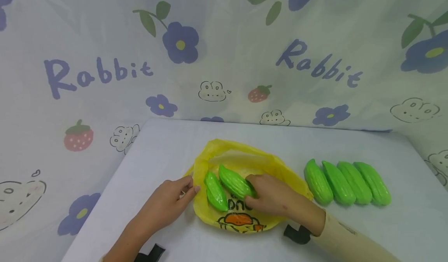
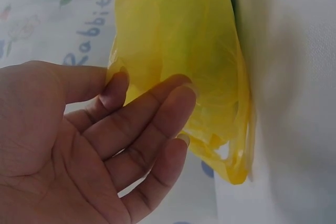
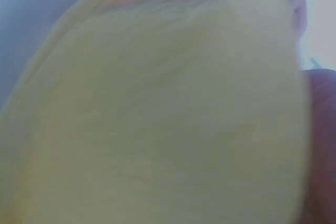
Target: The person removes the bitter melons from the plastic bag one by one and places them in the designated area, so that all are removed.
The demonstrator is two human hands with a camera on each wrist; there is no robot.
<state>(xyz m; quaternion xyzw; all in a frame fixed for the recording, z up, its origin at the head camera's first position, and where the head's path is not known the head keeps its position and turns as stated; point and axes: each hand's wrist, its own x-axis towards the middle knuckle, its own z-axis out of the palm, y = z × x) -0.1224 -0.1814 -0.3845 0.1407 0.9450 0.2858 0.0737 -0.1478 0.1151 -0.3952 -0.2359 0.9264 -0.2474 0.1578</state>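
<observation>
A yellow plastic bag (image 1: 199, 207) with a printed cartoon duck lies spread on the table, its mouth held wide. Thumb and forefinger of my left hand (image 1: 167, 203) pinch the bag's left edge; the left wrist view shows the same pinch on the thin plastic (image 2: 178, 30). Inside the bag, my right hand (image 1: 274, 194) grips the lower end of a glossy green bitter melon (image 1: 232, 179). Beside it in the bag lies another bitter melon (image 1: 215, 192). In the right wrist view, blurred bag plastic (image 3: 168, 119) covers most of the picture and hides the fingertips.
Several more bitter melons (image 1: 346, 182) lie side by side in a row on the white table (image 1: 402, 231), right of the bag. Behind the table hangs a patterned curtain (image 1: 224, 51) with flowers and the word Rabbit.
</observation>
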